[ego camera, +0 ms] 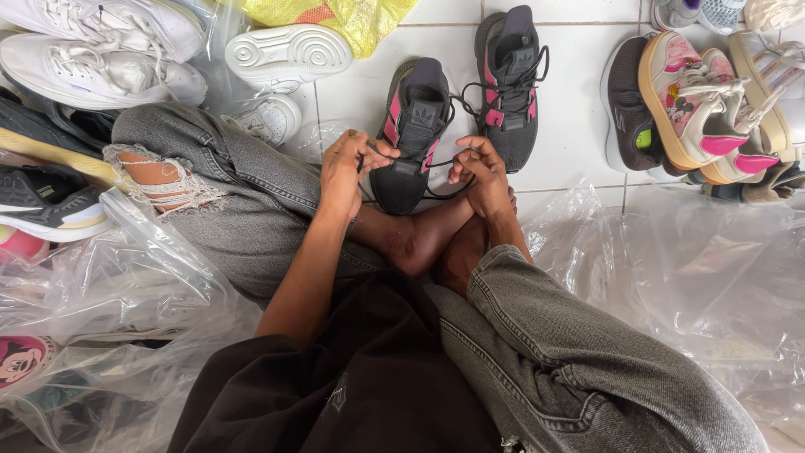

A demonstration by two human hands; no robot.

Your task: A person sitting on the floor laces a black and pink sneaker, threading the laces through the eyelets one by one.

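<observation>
Overhead, yellow bag [335, 18] beyond hands [348, 172].

My left hand [345, 172] covers the heel end of the grey sneaker [413, 126], and my fingers hide where the lace [436, 189] runs, so I can't tell how firm either grip on it is. My right hand [485, 180] blocks the lace's other end too. The white sneakers [92, 50] are cut off at the top left edge. Same for the yellow bag [335, 17] up top. The stuff inside the clear plastic bags [704, 277] is too blurry to make out.
</observation>
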